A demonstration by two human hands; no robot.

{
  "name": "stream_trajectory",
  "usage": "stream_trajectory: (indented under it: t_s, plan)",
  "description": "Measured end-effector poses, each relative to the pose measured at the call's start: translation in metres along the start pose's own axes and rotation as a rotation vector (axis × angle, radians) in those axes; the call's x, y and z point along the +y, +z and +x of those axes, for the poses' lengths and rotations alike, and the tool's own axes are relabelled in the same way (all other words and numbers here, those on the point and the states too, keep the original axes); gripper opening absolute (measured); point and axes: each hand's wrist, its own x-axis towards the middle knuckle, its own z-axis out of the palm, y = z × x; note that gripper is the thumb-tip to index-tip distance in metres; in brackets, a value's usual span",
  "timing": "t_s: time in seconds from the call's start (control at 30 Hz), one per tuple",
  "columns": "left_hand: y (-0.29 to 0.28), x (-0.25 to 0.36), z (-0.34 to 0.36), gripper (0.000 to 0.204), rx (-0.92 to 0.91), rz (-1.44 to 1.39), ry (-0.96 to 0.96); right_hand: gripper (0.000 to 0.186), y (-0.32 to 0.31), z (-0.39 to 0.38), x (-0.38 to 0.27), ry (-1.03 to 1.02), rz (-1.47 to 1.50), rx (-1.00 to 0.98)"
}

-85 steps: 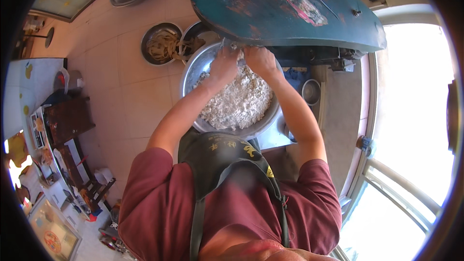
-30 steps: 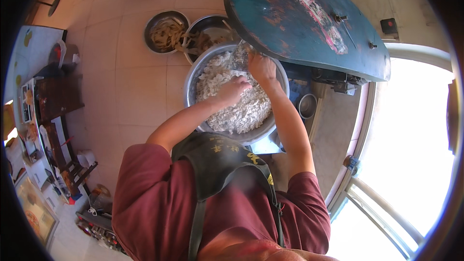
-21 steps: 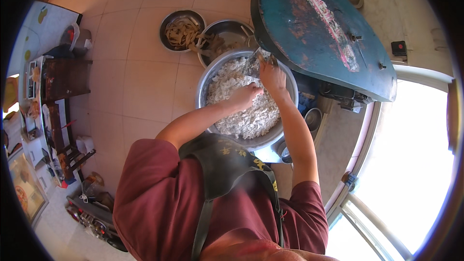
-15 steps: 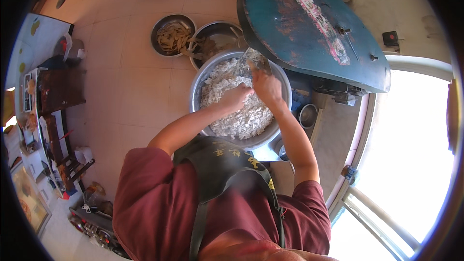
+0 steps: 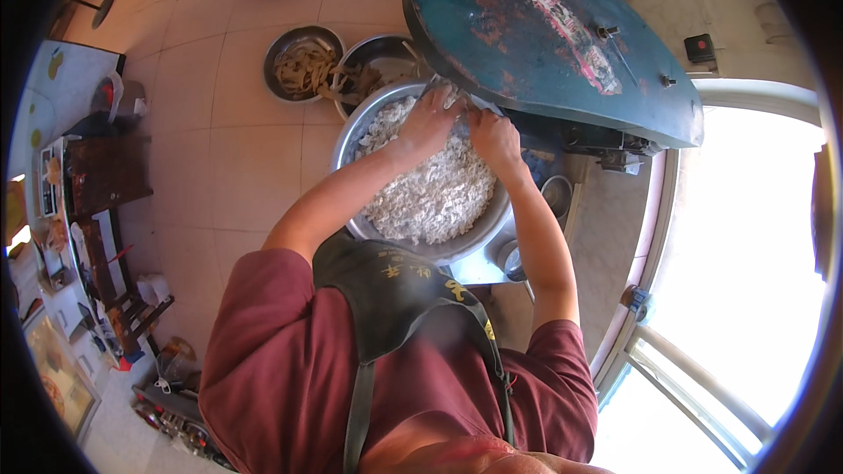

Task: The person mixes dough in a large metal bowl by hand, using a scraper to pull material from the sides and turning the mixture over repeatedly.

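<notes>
The person's left hand and right hand reach forward, backs up, fingers curled (whether around anything, one cannot tell) at the far side of the metal bowl, by the teal cover. It opens upward; inside, the white crumbly mass stretches lengthwise from the apron.

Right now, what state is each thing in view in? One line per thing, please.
Large bowl: upright, well filled
White mixture: loose, crumbly
Left grip: at bowl's far side, hold unclear
Right grip: beside it, fingers curled, hold unclear
Teal cover: paint worn
Left basin: upright, holding brown strips
Neighbouring basin: upright, partly hidden
Dark apron: being worn
</notes>
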Motion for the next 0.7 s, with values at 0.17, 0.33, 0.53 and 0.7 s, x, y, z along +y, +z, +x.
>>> stream_trajectory:
  t_s: [0.17, 0.33, 0.53, 0.7]
  plan:
    - [-0.002, -0.023, -0.061, 0.057, -0.429, -0.195, -0.005, 0.040, -0.009, -0.023, -0.012, -0.140, 0.099, 0.041]
    - [-0.004, -0.036, -0.118, 0.119, -0.781, 0.079, 0.156, 0.040, 0.029, 0.014, -0.002, 0.001, -0.093, -0.022]
    - [-0.001, -0.049, -0.125, 0.119, -0.942, 0.124, 0.138, 0.037, 0.005, -0.011, -0.024, 0.006, -0.046, -0.145]
    - [0.027, -0.078, -0.134, 0.055, -0.574, -0.083, 0.117, 0.032, 0.027, 0.009, -0.003, -0.120, -0.118, -0.045]
